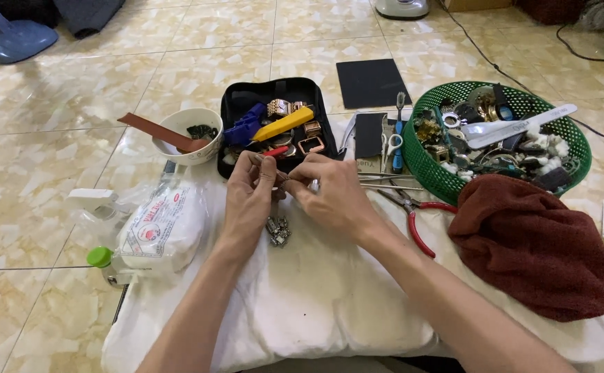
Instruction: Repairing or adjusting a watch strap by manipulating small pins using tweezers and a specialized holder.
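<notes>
My left hand [250,197] and my right hand [333,197] meet over a white cloth [315,297], fingertips pinched together on a small metal watch piece [289,181]. A metal watch band [278,229] hangs down from between them. A red-handled tool tip [275,151] sticks out above my left fingers. Just beyond my hands lies an open black case [233,103] with a yellow tool [284,123], a blue tool [245,124] and watch cases. What exactly the fingers grip is partly hidden.
A white bowl [177,124] with a brown strap stands at the left. A green basket [426,162] of watch parts sits at the right, a dark red towel [537,242] before it. Red-handled pliers [416,211], tweezers and a plastic bag [160,228] lie nearby.
</notes>
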